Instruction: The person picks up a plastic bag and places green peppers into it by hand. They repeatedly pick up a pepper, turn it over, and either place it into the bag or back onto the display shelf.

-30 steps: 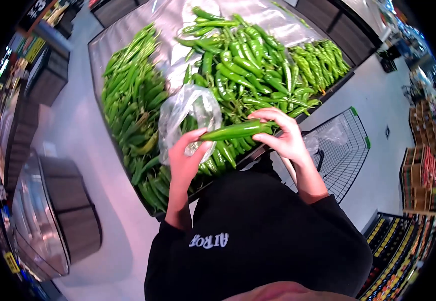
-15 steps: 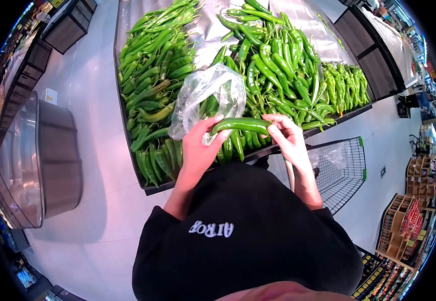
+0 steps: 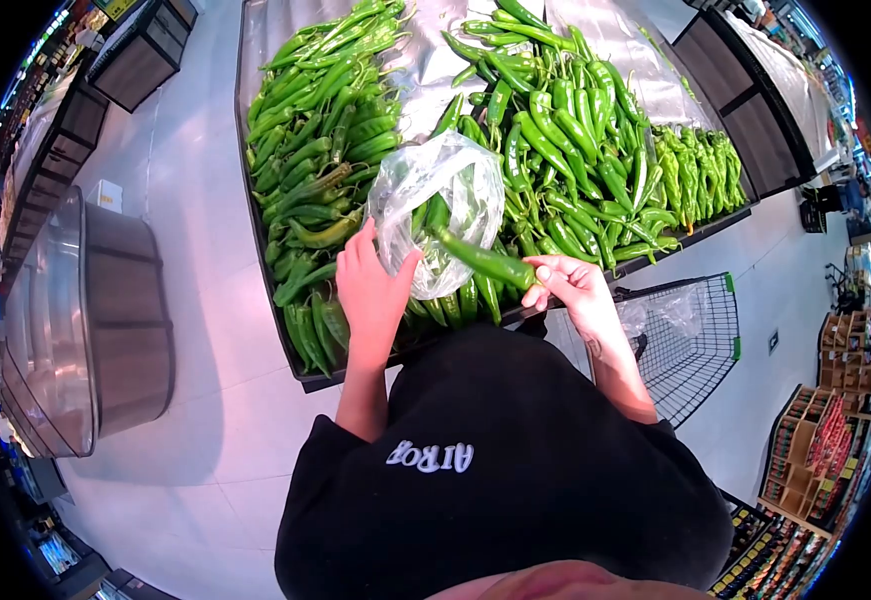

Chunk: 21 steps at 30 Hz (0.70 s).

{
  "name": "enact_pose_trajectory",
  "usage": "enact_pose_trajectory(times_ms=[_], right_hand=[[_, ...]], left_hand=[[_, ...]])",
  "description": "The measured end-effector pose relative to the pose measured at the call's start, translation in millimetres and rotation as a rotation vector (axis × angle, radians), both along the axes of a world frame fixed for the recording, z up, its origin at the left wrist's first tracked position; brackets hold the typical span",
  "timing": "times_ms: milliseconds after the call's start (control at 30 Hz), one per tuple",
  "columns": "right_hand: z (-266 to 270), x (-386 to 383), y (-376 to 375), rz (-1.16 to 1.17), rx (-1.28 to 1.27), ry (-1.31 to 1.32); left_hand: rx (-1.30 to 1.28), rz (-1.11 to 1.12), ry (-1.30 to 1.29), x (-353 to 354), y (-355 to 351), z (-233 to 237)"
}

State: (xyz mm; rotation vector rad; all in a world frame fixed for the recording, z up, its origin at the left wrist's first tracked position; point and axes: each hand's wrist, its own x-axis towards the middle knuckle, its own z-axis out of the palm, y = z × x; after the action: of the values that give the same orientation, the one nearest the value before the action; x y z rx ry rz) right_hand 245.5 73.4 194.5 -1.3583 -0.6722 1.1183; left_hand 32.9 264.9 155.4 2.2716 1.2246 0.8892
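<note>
A long green chili pepper (image 3: 490, 262) is pinched at its right end by my right hand (image 3: 567, 285), its other end reaching over the mouth of the bag. The clear plastic bag (image 3: 390, 205) lies on the heaped peppers with its opening spread, and some green shows inside it. At the bag's left edge is my left hand (image 3: 370, 290), fingers stretched forward and thumb apart, open. Dark green peppers (image 3: 300, 205) fill the display to the left, and glossier long peppers (image 3: 570, 130) are piled to the right.
Paler wrinkled peppers (image 3: 690, 175) sit at the stand's right end. A wire shopping cart (image 3: 690, 340) stands on the right, close to the stand's black edge. To the left is a rounded metal display bin (image 3: 125, 320) on the pale floor (image 3: 220, 400).
My left hand has let go of the pepper and moved left to the bag's edge. The pepper, now in my right hand alone, tilts with its free end over the bag's opening.
</note>
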Motion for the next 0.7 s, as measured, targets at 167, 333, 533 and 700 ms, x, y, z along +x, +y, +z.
enact_pose_trajectory(times_ms=[167,333,533,700], right_hand=[[-8,-11,25,-0.102,0.066,-0.072],[-14,-22,55,0.036,0.106,0.222],[-32,-51,82,0.338,0.127,0.128],[-34,-41,67,0.311,0.172,-0.045]], left_hand=[[-0.336,-0.004,-0.092,4,10,0],[-0.495,-0.122,-0.559,7,10,13],[-0.529,-0.214,-0.745,12,10,16],[-0.553,-0.178,-0.729,11,6,11]])
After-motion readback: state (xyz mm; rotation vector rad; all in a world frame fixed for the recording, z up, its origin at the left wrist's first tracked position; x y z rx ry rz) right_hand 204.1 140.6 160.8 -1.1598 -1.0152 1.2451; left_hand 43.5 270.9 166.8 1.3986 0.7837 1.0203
